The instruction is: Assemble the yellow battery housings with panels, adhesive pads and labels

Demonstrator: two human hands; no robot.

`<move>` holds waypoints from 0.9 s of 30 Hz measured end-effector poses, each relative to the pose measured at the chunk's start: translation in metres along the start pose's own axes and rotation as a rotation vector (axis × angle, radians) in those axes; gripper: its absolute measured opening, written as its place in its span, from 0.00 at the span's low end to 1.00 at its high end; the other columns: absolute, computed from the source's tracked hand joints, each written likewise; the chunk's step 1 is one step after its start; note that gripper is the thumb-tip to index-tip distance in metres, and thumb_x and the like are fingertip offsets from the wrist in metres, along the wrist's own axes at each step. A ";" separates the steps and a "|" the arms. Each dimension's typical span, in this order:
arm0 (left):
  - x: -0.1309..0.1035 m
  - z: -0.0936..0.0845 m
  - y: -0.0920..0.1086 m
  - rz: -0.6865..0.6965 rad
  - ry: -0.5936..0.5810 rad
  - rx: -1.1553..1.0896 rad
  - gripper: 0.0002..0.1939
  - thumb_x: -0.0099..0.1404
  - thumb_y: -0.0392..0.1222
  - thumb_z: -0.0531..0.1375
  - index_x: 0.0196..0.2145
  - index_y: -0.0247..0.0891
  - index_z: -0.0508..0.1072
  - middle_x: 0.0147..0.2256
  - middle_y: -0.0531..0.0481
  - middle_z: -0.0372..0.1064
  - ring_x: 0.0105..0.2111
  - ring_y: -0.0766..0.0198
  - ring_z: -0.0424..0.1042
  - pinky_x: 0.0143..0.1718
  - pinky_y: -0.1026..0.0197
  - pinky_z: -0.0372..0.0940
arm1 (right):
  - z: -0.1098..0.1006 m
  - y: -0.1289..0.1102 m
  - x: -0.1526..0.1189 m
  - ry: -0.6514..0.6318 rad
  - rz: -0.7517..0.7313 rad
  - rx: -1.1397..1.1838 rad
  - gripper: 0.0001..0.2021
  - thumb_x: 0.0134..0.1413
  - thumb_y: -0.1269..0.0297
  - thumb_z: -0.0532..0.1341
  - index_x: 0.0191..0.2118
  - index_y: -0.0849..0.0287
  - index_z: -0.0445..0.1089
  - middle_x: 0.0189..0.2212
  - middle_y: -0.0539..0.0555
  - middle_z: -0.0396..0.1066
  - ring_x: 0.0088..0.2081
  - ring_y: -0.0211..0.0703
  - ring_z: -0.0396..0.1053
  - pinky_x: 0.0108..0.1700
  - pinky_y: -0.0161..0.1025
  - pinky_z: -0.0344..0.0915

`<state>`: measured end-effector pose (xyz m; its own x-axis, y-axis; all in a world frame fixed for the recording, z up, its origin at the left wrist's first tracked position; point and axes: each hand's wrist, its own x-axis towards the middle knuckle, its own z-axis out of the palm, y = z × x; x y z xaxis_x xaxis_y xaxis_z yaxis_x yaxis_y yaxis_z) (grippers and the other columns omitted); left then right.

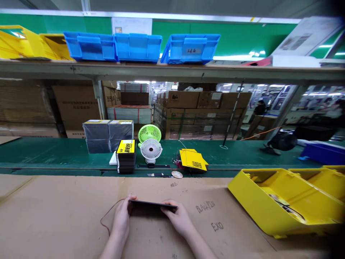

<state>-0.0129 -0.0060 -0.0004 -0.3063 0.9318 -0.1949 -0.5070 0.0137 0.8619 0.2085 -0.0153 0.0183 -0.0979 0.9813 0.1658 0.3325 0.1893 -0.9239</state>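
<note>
A thin, flat black panel [153, 204] is held nearly edge-on above the cardboard-covered bench. My left hand [123, 215] grips its left end, and my right hand [176, 215] grips its right end with the thumb in front. From beside my left hand a thin dark red wire [101, 219] loops down to the left. The broad face of the panel is mostly turned out of sight.
Yellow bins [269, 212] stand at the right. Behind the cardboard [67, 216] are a stack of black boxes [126, 162], a white fan [151, 149], a green fan [149, 133] and yellow cards [192, 160]. Blue bins [138, 48] line the shelf above.
</note>
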 end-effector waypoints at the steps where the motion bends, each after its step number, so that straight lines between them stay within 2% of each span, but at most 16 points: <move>1: 0.000 0.000 0.000 -0.007 -0.011 0.001 0.17 0.49 0.49 0.64 0.31 0.32 0.77 0.33 0.42 0.76 0.43 0.51 0.72 0.50 0.50 0.61 | 0.000 -0.001 0.000 -0.001 0.000 0.000 0.09 0.47 0.58 0.61 0.30 0.59 0.73 0.30 0.53 0.74 0.36 0.47 0.70 0.41 0.38 0.63; 6: 0.001 -0.002 -0.001 -0.039 -0.056 0.000 0.17 0.51 0.50 0.63 0.32 0.32 0.77 0.34 0.43 0.76 0.45 0.52 0.70 0.53 0.51 0.58 | 0.000 -0.002 0.000 -0.006 0.002 0.003 0.09 0.48 0.59 0.61 0.30 0.59 0.73 0.30 0.53 0.74 0.36 0.47 0.69 0.41 0.38 0.62; 11: 0.002 -0.003 -0.002 -0.043 -0.060 -0.010 0.18 0.51 0.51 0.63 0.32 0.33 0.77 0.35 0.43 0.76 0.49 0.51 0.67 0.54 0.52 0.57 | 0.000 -0.001 0.001 0.004 0.011 0.000 0.09 0.47 0.59 0.61 0.30 0.59 0.73 0.30 0.53 0.73 0.36 0.47 0.69 0.40 0.38 0.62; 19: 0.002 -0.002 -0.001 -0.051 -0.060 -0.011 0.18 0.50 0.51 0.63 0.32 0.33 0.77 0.35 0.43 0.76 0.49 0.51 0.67 0.53 0.53 0.57 | 0.001 0.002 0.001 0.005 0.015 0.000 0.09 0.47 0.59 0.61 0.31 0.59 0.73 0.30 0.52 0.73 0.36 0.47 0.69 0.40 0.37 0.62; 27: -0.001 0.000 0.002 -0.045 -0.046 -0.018 0.17 0.49 0.50 0.63 0.31 0.33 0.77 0.33 0.45 0.76 0.43 0.54 0.71 0.49 0.54 0.60 | 0.001 0.005 0.001 0.012 0.006 0.009 0.09 0.47 0.59 0.61 0.31 0.59 0.73 0.31 0.53 0.73 0.36 0.47 0.69 0.41 0.38 0.62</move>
<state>-0.0135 -0.0068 0.0017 -0.2458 0.9459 -0.2116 -0.5339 0.0501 0.8441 0.2088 -0.0132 0.0133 -0.0846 0.9828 0.1639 0.3245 0.1827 -0.9281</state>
